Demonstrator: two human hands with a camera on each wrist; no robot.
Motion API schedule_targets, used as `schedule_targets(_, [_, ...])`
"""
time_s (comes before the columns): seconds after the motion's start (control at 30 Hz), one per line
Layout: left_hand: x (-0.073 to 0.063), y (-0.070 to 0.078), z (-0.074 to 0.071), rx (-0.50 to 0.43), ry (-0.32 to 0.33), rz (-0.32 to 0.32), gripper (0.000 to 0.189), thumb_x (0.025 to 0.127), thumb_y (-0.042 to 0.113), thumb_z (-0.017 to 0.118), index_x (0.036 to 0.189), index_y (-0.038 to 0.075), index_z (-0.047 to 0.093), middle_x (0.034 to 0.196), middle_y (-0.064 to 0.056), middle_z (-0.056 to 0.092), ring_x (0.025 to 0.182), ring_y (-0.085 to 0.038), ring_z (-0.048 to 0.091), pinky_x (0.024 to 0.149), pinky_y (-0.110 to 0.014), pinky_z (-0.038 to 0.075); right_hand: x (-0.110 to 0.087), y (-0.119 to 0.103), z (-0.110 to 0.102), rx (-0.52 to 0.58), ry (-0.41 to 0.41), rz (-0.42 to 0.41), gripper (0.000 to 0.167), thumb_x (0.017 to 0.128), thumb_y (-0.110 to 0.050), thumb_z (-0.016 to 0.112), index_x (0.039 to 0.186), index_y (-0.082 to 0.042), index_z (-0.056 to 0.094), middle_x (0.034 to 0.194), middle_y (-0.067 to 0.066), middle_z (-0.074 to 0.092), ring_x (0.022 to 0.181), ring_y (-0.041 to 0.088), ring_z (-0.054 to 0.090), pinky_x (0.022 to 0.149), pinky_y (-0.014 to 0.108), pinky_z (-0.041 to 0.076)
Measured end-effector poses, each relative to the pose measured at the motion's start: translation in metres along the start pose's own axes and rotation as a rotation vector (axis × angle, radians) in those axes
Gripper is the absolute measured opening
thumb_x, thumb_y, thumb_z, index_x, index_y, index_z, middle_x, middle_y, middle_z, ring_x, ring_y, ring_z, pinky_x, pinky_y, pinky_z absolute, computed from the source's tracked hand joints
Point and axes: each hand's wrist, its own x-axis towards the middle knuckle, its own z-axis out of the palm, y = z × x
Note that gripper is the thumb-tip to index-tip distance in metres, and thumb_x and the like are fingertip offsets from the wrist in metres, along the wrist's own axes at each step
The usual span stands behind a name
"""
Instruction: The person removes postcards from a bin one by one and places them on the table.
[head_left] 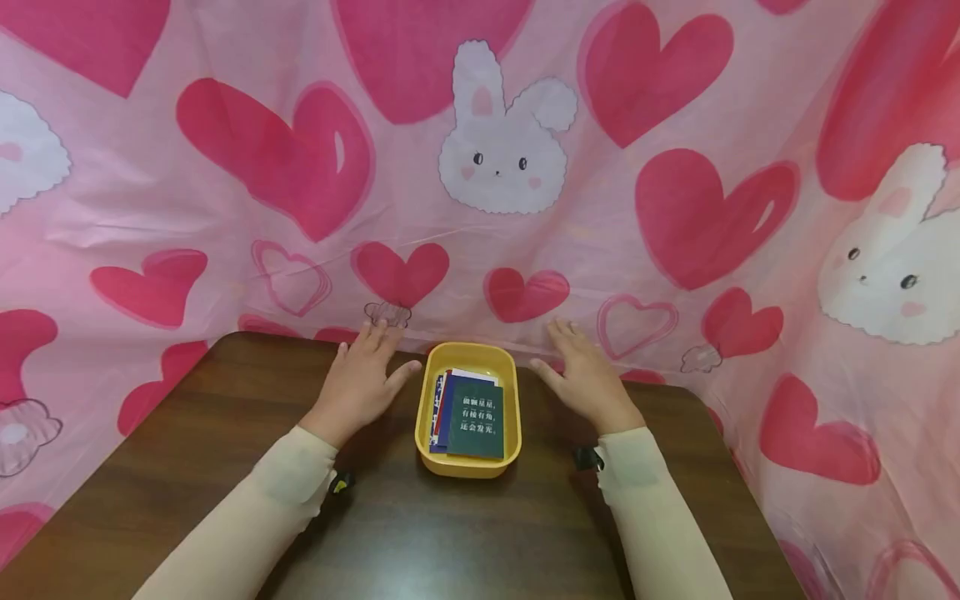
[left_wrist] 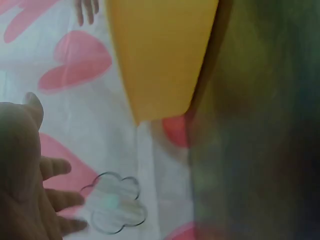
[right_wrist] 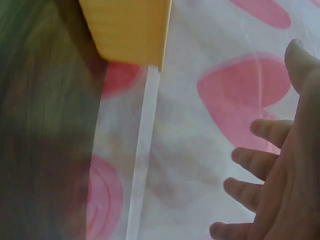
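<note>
Squarely between my hands sits the yellow tub (head_left: 468, 469), resting on the dark wooden table (head_left: 420, 542) toward its far edge. From my left hand (head_left: 358, 383) it lies to the right; from my right hand (head_left: 591, 387) it lies to the left. Neither hand touches it: both wrist views show a gap between my fingers and its yellow walls. In the head view the tip of my left thumb comes up just beside the rim, while my right thumb stands a little farther off, so I judge the left hand to be slightly the nearer.

My fingers are straight and lightly spread on both sides, pointing away from me, and they hold nothing. Each thumb angles inward toward the tub. How high my palms are above the wood I can't tell from here.

The tub's long axis runs away from me, from my side of the table toward the heart-printed cloth (head_left: 525, 235), so its longer sides are the ones facing my hands. Inside, a stack of flat booklets or cards lies along much the same line. On top is a dark green booklet (head_left: 476, 443) with white lettering, over toward the right wall; a blue booklet (head_left: 445, 423) shows at its left, with red and white edges peeking out farther left. All of them sit within the rim, within reach of neither thumb as yet.
</note>
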Motion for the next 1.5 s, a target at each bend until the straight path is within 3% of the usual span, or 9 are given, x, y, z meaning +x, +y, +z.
schedule_targets(0.13, [-0.002,0.001,0.014,-0.13,-0.099,-0.064,0.089,0.112,0.065,0.056,0.179,0.011,0.034,0.185,-0.026,0.03,0.172,-0.056,0.022,0.132,-0.077,0.026,0.002,-0.008,0.006,0.089,-0.046,-0.026,0.088,0.106,-0.059,0.072,0.178,-0.019,0.039,0.186,0.01,0.037,0.175,0.04,0.028,0.136,0.068,0.029])
schedule_targets(0.3, [-0.004,0.005,0.029,-0.279,-0.183,-0.171,0.091,0.111,0.071,0.051,0.18,0.015,0.031,0.181,-0.022,0.041,0.168,-0.052,0.038,0.13,-0.075,0.035,0.008,-0.024,0.015,0.164,-0.089,-0.08,0.074,0.105,-0.043,0.08,0.169,-0.015,0.054,0.174,0.014,0.054,0.165,0.042,0.047,0.132,0.067,0.038])
schedule_targets(0.57, [-0.009,0.017,0.042,-0.359,-0.197,-0.265,0.08,0.113,0.058,0.057,0.175,0.01,0.038,0.169,-0.022,0.058,0.155,-0.046,0.059,0.121,-0.071,0.05,0.029,-0.066,0.025,0.082,-0.261,-0.126,0.063,0.104,-0.043,0.081,0.158,-0.013,0.067,0.156,0.012,0.071,0.145,0.036,0.067,0.124,0.06,0.051])
schedule_targets(0.73, [-0.012,0.022,0.049,-0.395,-0.174,-0.278,0.067,0.115,0.052,0.058,0.164,0.008,0.05,0.157,-0.021,0.068,0.142,-0.043,0.068,0.117,-0.068,0.054,0.047,-0.09,0.027,0.024,-0.42,-0.197,0.059,0.105,-0.044,0.082,0.153,-0.013,0.071,0.136,0.007,0.08,0.115,0.024,0.076,0.113,0.051,0.062])
schedule_targets(0.87, [-0.011,0.024,0.054,-0.433,-0.176,-0.292,0.054,0.115,0.048,0.06,0.153,0.01,0.056,0.137,-0.016,0.075,0.118,-0.034,0.075,0.109,-0.06,0.062,0.063,-0.104,0.027,-0.007,-0.513,-0.182,0.058,0.103,-0.046,0.083,0.151,-0.015,0.073,0.125,0.002,0.082,0.108,0.02,0.077,0.104,0.049,0.066])
schedule_targets(0.97, [-0.012,0.024,0.057,-0.461,-0.185,-0.297,0.042,0.116,0.045,0.06,0.142,0.012,0.057,0.12,-0.011,0.075,0.099,-0.026,0.072,0.094,-0.048,0.067,0.077,-0.104,0.038,-0.08,-0.559,-0.168,0.06,0.1,-0.052,0.085,0.146,-0.016,0.076,0.119,-0.001,0.082,0.103,0.017,0.076,0.101,0.045,0.067])
schedule_targets(1.17, [-0.013,0.025,0.059,-0.468,-0.175,-0.259,0.027,0.118,0.039,0.056,0.121,0.011,0.057,0.098,-0.01,0.068,0.082,-0.024,0.065,0.068,-0.035,0.054,0.081,-0.121,0.043,-0.248,-0.59,-0.117,0.046,0.092,-0.039,0.097,0.121,-0.009,0.077,0.099,0.0,0.08,0.086,0.018,0.072,0.09,0.038,0.066])
schedule_targets(1.33, [-0.013,0.028,0.059,-0.446,-0.162,-0.254,0.028,0.118,0.038,0.054,0.116,0.01,0.059,0.093,-0.01,0.064,0.079,-0.025,0.062,0.066,-0.035,0.05,0.08,-0.123,0.044,-0.322,-0.58,-0.077,0.051,0.082,-0.039,0.105,0.112,-0.011,0.076,0.094,-0.002,0.076,0.082,0.016,0.068,0.087,0.036,0.065])
schedule_targets(1.5, [-0.013,0.027,0.06,-0.442,-0.171,-0.267,0.029,0.119,0.037,0.052,0.118,0.009,0.06,0.094,-0.011,0.064,0.079,-0.025,0.062,0.066,-0.035,0.051,0.08,-0.125,0.046,-0.346,-0.602,-0.09,0.052,0.081,-0.044,0.105,0.113,-0.012,0.078,0.096,-0.003,0.079,0.084,0.015,0.069,0.09,0.037,0.066])
